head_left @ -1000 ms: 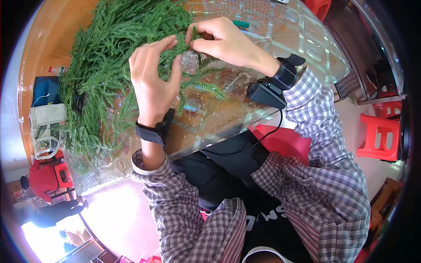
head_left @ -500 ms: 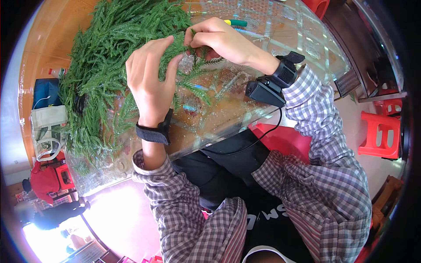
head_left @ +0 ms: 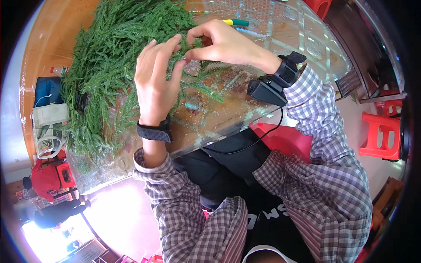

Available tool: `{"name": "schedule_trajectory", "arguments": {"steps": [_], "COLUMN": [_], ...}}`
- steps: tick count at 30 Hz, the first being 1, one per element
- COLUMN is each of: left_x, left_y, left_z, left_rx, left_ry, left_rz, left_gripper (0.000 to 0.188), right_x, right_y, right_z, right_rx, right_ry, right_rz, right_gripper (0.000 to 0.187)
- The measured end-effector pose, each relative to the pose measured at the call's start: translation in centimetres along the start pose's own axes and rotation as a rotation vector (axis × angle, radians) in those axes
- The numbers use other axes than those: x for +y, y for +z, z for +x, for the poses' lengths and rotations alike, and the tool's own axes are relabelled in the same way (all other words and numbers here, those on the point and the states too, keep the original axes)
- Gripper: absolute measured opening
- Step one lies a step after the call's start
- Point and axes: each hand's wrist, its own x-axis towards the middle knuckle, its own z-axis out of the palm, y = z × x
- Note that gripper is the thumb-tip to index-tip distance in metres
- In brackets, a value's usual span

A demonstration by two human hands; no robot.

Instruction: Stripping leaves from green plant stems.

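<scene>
Across the table (head_left: 193,131), green branches (head_left: 109,57) lie by my half-open left hand (head_left: 155,83) and curled right hand (head_left: 223,44), any hold unclear.

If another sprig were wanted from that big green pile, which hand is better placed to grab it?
Probably the left hand: it is nearer most of the green sprigs, thumb and fingers apart. The right hand sits farther over, fingers curled toward the thumb.
</scene>
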Motion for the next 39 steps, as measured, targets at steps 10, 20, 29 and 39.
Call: {"name": "schedule_trajectory", "arguments": {"steps": [10,20,29,39], "left_x": [0.5,-0.5,-1.8,-3.7], "left_y": [-0.1,0.5,0.3,0.6], "left_z": [-0.1,-0.7,-0.9,-1.3], "left_rx": [0.009,-0.048,-0.188,-0.223], "left_ry": [-0.043,-0.262,-0.683,-0.833], "left_rz": [-0.004,-0.13,-0.609,-0.998], "left_gripper": [0.04,0.035,0.028,0.034], "right_x": [0.7,1.6,1.8,1.8], "right_y": [0.9,1.1,0.7,1.1], "right_z": [0.1,0.3,0.3,0.8], "right_rx": [0.115,0.224,0.229,0.367], "right_ry": [-0.118,-0.43,-0.668,-0.82], "right_rz": [-0.031,-0.396,-0.737,-0.802], "right_gripper": [0.02,0.02,0.026,0.023]}}
